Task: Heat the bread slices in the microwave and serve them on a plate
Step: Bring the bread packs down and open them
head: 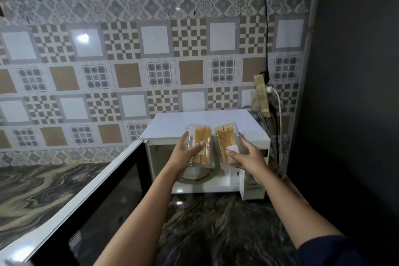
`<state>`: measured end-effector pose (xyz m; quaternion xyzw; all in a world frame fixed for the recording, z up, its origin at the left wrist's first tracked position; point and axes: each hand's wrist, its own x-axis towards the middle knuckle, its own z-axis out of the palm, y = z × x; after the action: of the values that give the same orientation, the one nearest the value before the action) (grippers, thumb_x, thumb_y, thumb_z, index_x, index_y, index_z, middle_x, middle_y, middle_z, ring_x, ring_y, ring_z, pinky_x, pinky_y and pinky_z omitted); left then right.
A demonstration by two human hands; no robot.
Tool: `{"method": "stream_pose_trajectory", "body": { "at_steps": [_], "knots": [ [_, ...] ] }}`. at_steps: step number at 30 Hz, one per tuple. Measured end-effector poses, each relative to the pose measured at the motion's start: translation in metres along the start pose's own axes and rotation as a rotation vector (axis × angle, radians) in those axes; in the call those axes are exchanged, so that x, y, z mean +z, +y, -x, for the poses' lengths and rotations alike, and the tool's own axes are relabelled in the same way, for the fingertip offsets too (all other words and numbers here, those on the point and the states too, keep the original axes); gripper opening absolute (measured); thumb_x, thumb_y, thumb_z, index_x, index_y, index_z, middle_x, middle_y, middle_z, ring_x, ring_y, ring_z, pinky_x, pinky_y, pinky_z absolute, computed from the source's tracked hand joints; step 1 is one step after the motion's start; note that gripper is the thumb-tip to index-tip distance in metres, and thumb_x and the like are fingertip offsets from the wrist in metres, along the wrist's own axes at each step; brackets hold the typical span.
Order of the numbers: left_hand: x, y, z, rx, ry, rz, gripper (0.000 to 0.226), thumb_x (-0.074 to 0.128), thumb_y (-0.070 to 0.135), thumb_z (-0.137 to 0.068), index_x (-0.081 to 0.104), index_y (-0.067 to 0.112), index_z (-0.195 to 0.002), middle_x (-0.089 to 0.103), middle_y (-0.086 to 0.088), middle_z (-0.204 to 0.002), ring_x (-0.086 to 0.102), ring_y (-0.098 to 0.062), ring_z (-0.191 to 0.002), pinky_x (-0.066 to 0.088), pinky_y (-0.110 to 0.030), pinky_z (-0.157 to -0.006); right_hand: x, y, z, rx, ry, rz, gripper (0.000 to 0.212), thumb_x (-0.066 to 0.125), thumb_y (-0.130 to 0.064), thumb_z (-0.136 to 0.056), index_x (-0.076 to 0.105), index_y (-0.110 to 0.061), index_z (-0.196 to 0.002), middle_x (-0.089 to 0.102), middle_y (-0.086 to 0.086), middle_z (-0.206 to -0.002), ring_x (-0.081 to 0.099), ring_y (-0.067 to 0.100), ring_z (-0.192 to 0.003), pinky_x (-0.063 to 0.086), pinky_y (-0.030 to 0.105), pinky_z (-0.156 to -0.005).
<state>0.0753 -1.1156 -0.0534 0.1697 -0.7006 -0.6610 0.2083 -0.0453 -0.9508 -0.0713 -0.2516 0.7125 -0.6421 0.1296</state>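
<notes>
A white microwave (pixel 207 129) stands on the marble counter against the tiled wall, its door (pixel 90 196) swung wide open to the left. Inside, a glass turntable (pixel 197 174) shows below my hands. My left hand (pixel 183 155) grips a clear plastic pack of bread slices (pixel 201 136), held upright in front of the cavity. My right hand (pixel 244 155) grips a second clear pack of bread slices (pixel 226 140) beside the first. Both packs carry a small label. No plate is in view.
The dark marble counter (pixel 216 227) stretches in front of the microwave. A power strip (pixel 262 95) with plugs and cables hangs on the wall to the right of the microwave. A dark wall (pixel 356 93) closes off the right side.
</notes>
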Motion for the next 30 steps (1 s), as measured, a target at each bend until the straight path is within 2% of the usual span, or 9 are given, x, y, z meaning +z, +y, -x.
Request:
{"method": "stream_pose_trajectory", "body": {
  "at_steps": [3,5,7,9,15,19,24,27,30],
  "knots": [
    [-0.004,-0.021,0.034,0.042,-0.010,-0.008,0.077,0.073,0.033,-0.077,0.032,0.032,-0.143,0.050,-0.004,-0.140,0.058,-0.017,-0.116,0.044,-0.043,-0.102,0.003,0.023,0.039,0.009,0.042,0.015,0.082,0.078,-0.028,-0.073,0.034,-0.037,-0.141,0.039,0.001,-0.147,0.042,0.025,-0.131,0.048,0.044,-0.099],
    [-0.007,-0.040,0.052,0.014,0.004,0.008,0.086,0.077,0.041,-0.070,0.031,0.035,-0.142,0.051,-0.004,-0.139,0.057,-0.020,-0.118,0.044,-0.046,-0.103,0.005,0.039,0.064,0.012,0.043,0.018,0.080,0.078,-0.028,-0.073,0.036,-0.039,-0.140,0.045,-0.001,-0.142,0.046,0.021,-0.127,0.047,0.041,-0.101],
    [-0.008,-0.059,0.070,-0.037,0.013,0.014,0.089,0.079,0.045,-0.067,0.031,0.037,-0.142,0.049,-0.001,-0.140,0.055,-0.021,-0.120,0.043,-0.049,-0.103,0.007,0.056,0.087,0.024,0.041,0.010,0.077,0.075,-0.020,-0.077,0.036,-0.032,-0.142,0.046,-0.007,-0.134,0.045,0.014,-0.124,0.046,0.028,-0.096],
    [-0.009,-0.083,0.084,-0.094,0.026,0.036,0.086,0.077,0.037,-0.072,0.030,0.032,-0.143,0.050,0.002,-0.136,0.055,-0.020,-0.118,0.044,-0.044,-0.103,0.009,0.071,0.106,0.069,0.043,0.007,0.075,0.072,-0.013,-0.079,0.035,-0.027,-0.143,0.046,-0.009,-0.125,0.045,0.009,-0.116,0.043,0.019,-0.086],
    [-0.008,-0.174,0.098,-0.311,0.118,0.095,0.118,0.089,0.055,-0.035,0.037,0.033,-0.139,0.054,-0.009,-0.136,0.057,-0.028,-0.117,0.047,-0.053,-0.097,0.010,0.130,0.137,0.286,0.037,-0.049,0.073,0.071,-0.002,-0.079,0.038,-0.019,-0.142,0.060,0.010,-0.121,0.060,0.021,-0.102,0.055,0.028,-0.074],
    [0.006,-0.204,0.106,-0.312,0.158,0.061,0.099,0.087,0.042,-0.052,0.042,0.026,-0.138,0.054,-0.006,-0.136,0.057,-0.023,-0.117,0.048,-0.047,-0.099,0.009,0.164,0.143,0.372,0.038,-0.016,0.078,0.073,-0.007,-0.078,0.035,-0.024,-0.143,0.060,0.010,-0.124,0.062,0.024,-0.107,0.056,0.036,-0.080],
    [0.027,-0.218,0.114,-0.311,0.210,-0.027,0.086,0.078,0.014,-0.073,0.031,0.017,-0.145,0.045,-0.002,-0.137,0.046,-0.019,-0.125,0.040,-0.038,-0.106,0.007,0.181,0.146,0.390,0.069,0.108,0.078,0.075,-0.013,-0.078,0.033,-0.021,-0.143,0.049,0.006,-0.135,0.053,0.020,-0.112,0.051,0.037,-0.089],
    [0.029,-0.223,0.113,-0.236,0.188,-0.267,0.085,0.075,0.026,-0.077,0.027,0.019,-0.147,0.048,-0.010,-0.137,0.046,-0.023,-0.126,0.040,-0.037,-0.105,-0.001,0.185,0.144,0.352,0.038,0.277,0.081,0.075,-0.021,-0.078,0.029,-0.021,-0.145,0.041,0.005,-0.144,0.044,0.024,-0.128,0.040,0.033,-0.098],
    [0.028,-0.226,0.106,-0.248,0.164,-0.395,0.082,0.070,0.041,-0.079,0.027,0.027,-0.147,0.046,-0.018,-0.135,0.046,-0.032,-0.125,0.040,-0.038,-0.105,-0.007,0.186,0.139,0.350,0.016,0.320,0.080,0.074,-0.024,-0.078,0.029,-0.021,-0.145,0.043,0.005,-0.143,0.045,0.023,-0.127,0.039,0.029,-0.095]
  ]
}}
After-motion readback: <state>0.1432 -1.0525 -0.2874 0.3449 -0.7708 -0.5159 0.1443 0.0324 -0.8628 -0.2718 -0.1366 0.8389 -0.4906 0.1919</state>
